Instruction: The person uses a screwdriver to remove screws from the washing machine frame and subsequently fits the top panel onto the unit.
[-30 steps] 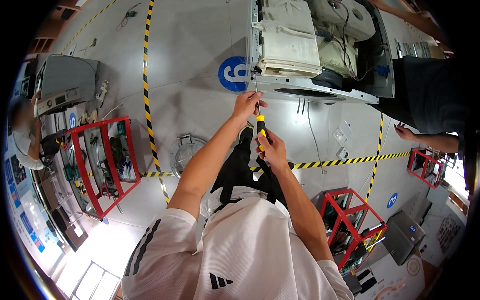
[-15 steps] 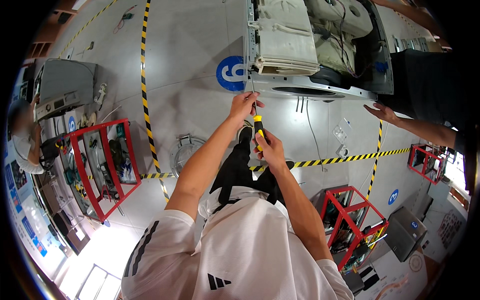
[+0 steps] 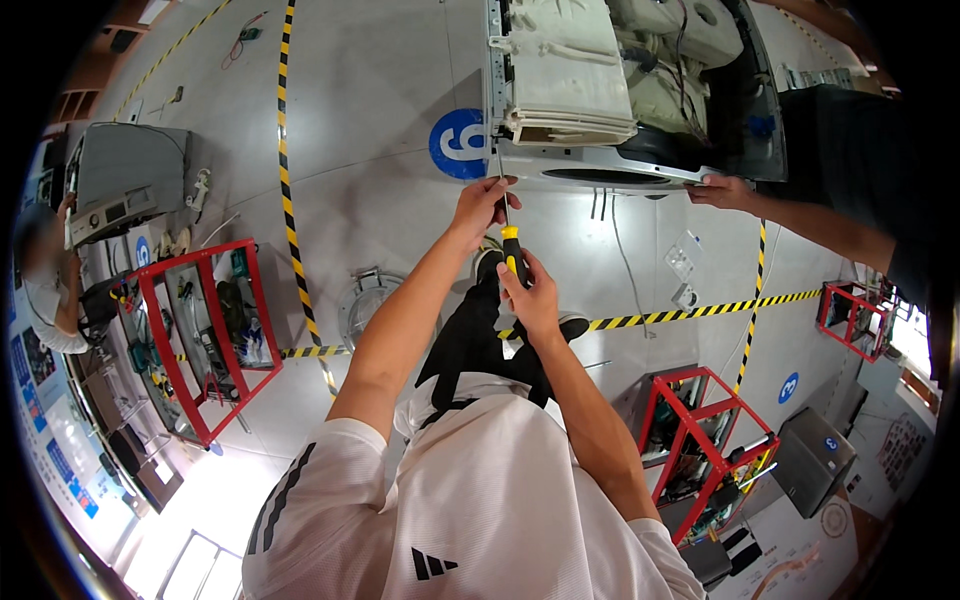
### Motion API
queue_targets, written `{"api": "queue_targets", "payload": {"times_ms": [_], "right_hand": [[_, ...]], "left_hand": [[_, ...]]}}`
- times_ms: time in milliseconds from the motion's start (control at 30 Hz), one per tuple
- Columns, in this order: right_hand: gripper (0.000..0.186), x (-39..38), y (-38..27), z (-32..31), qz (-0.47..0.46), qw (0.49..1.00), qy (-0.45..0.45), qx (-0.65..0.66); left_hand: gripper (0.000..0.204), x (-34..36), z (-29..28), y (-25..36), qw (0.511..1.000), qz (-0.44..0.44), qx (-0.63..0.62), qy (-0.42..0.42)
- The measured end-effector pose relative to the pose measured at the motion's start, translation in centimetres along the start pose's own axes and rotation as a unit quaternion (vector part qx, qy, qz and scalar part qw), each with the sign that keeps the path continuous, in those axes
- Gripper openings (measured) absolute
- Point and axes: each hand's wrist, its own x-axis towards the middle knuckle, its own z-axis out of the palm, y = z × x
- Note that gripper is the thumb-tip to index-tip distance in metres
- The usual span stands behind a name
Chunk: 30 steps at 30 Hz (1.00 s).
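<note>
My right hand (image 3: 535, 303) grips the yellow-and-black handle of a screwdriver (image 3: 513, 252), fingers curled round its lower end. Further up, my left hand (image 3: 480, 210) is closed round the metal shaft, just below the left front corner of an opened washing machine. The shaft's tip reaches the grey front panel (image 3: 580, 166) at that corner; what it meets there is too small to make out. Above the panel sits a pale plastic drawer housing (image 3: 570, 75). A co-worker's hand (image 3: 725, 193) holds the panel's lower right edge.
A round glass door (image 3: 372, 310) lies on the floor left of my feet. Red-framed tool carts (image 3: 207, 340) stand at left and right, the right cart (image 3: 705, 420) nearer my elbow. A hose (image 3: 625, 265) and a clear plastic part (image 3: 684, 257) lie on the floor.
The co-worker's hand has moved left and up onto the panel's edge. My right hand has shifted slightly on the screwdriver handle, its fingers lower. My left hand stays by the panel corner.
</note>
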Motion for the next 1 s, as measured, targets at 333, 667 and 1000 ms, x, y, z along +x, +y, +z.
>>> {"api": "queue_targets", "payload": {"times_ms": [333,667,1000], "right_hand": [[0.03,1.0,0.6,0.0,0.164,0.923,-0.178,0.3],[0.024,1.2,1.7,1.0,0.123,0.935,-0.143,0.301],[0.033,2.3,2.4,1.1,0.099,0.965,-0.103,0.219]], "left_hand": [[0.032,0.2,-0.7,0.0,0.999,0.029,0.046,0.001],[0.03,-0.1,0.1,0.7,0.988,0.038,0.137,0.059],[0.029,0.5,-0.3,-0.3,0.993,0.044,0.097,0.042]]}}
